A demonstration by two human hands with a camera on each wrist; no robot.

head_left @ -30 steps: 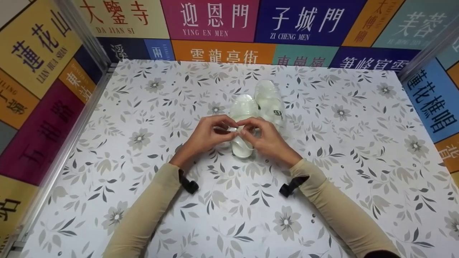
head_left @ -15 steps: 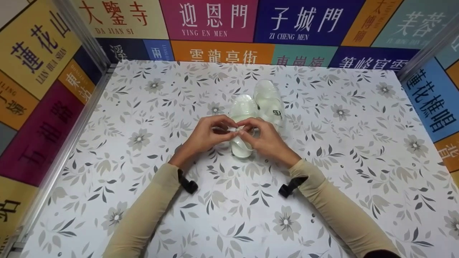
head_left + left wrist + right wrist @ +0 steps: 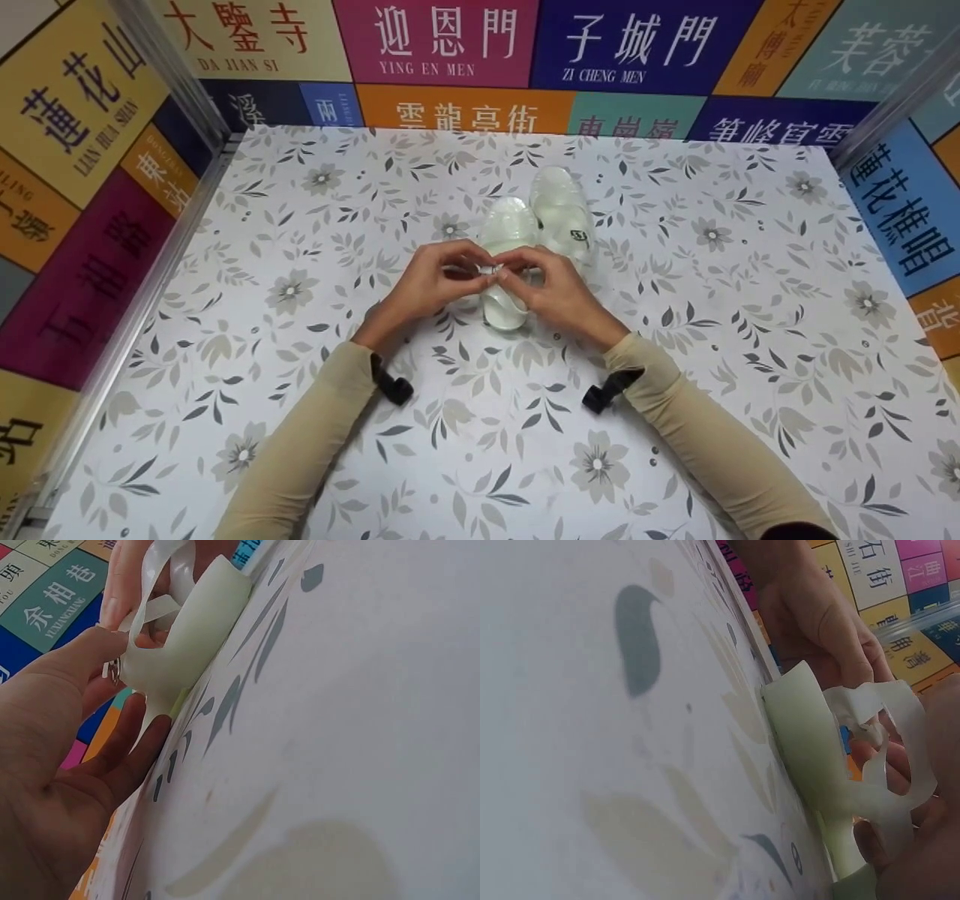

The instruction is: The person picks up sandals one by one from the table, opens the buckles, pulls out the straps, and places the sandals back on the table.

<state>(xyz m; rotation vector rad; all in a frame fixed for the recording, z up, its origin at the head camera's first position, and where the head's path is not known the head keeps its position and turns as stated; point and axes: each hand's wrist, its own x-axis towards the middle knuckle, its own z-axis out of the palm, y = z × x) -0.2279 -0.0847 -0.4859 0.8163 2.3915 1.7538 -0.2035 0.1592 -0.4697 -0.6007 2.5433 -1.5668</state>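
Two pale green translucent sandals lie side by side on the table. Both hands are at the nearer sandal (image 3: 505, 313), whose sole rests on the tabletop. At its ankle strap (image 3: 917, 739), the fingertips of the left hand (image 3: 435, 281) and the right hand (image 3: 556, 286) meet. A small metal buckle (image 3: 114, 670) shows at the left thumb and index finger, which pinch the strap there. The right thumb and index finger pinch the strap from the other side. Fingers hide the exact fit of strap and buckle. The farther sandal (image 3: 556, 191), with a dark emblem, lies just beyond, untouched.
A white table (image 3: 315, 427) with grey leaf and flower print spreads beneath the sandals. Colourful panels (image 3: 450, 45) with Chinese lettering stand along its back and sides. Black wrist bands (image 3: 395, 386) sit over the beige sleeves (image 3: 300, 442).
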